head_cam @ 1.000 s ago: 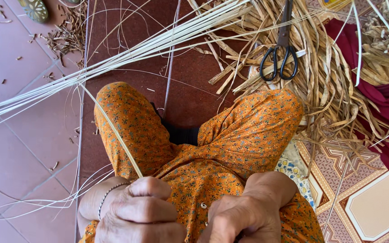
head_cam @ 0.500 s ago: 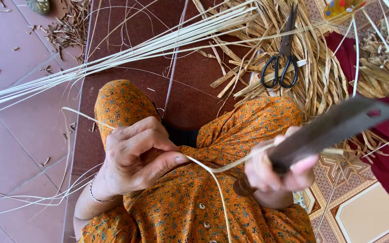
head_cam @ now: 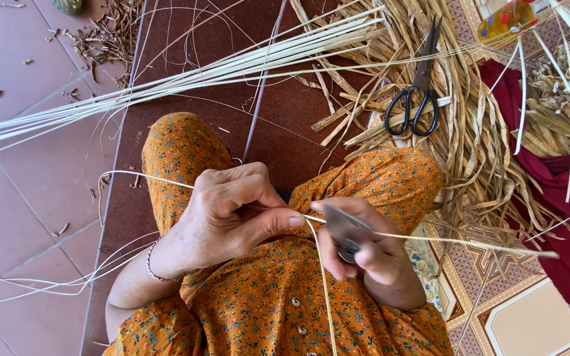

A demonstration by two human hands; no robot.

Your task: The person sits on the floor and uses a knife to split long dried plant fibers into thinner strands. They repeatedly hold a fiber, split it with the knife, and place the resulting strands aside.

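I sit on the floor in orange flowered clothes. My left hand pinches a thin pale cane strip that runs from the left of my knee, through my fingers and out to the right. My right hand grips a small dark knife, its blade lying against the strip just right of my left thumb. A thinner sliver hangs down from where blade and strip meet.
A long bundle of pale cane strips crosses the floor above my knees. Black scissors lie on a heap of dry shavings at the upper right. A dark red cloth lies at the right. Tiled floor lies to the left.
My hands came up from low in my lap and apart, then closed together again. The knife, raised and pointing right half a second ago, now lies down against the strip.
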